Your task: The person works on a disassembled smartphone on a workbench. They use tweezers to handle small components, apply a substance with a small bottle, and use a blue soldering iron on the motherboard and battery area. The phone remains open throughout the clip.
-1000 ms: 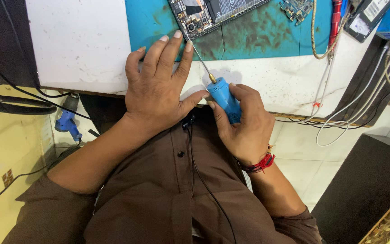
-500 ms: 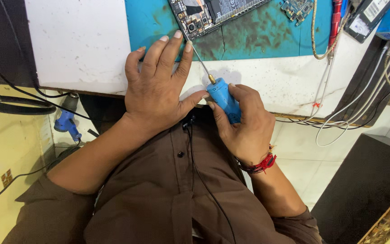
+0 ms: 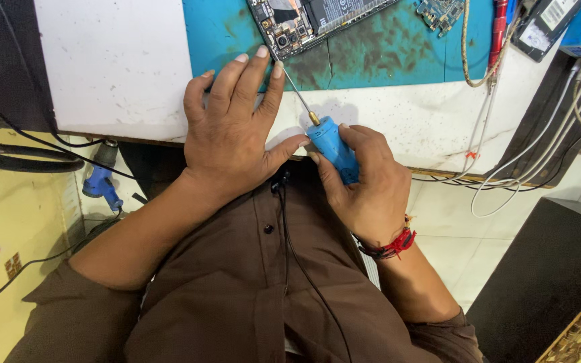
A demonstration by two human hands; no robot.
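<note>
At the near edge of the white tabletop [image 3: 112, 67], a teal work mat [image 3: 398, 57] carries an opened phone [image 3: 304, 20] with its circuit boards bared, and a small loose board [image 3: 442, 11] lies further right. A red-handled tool [image 3: 499, 30], a beige cord [image 3: 469, 54] and white cables [image 3: 539, 148] crowd the right side; a blue tool [image 3: 102, 181] hangs below the tabletop on the left. The left hand [image 3: 233, 138] lies flat with fingers spread, fingertips on the mat just beside the phone. The right hand [image 3: 364, 188] grips the blue screwdriver [image 3: 331, 148] by its handle. Its long axis slants up and leftward, its thin shaft pointing at the phone's lower corner, close beside the left fingertips.
</note>
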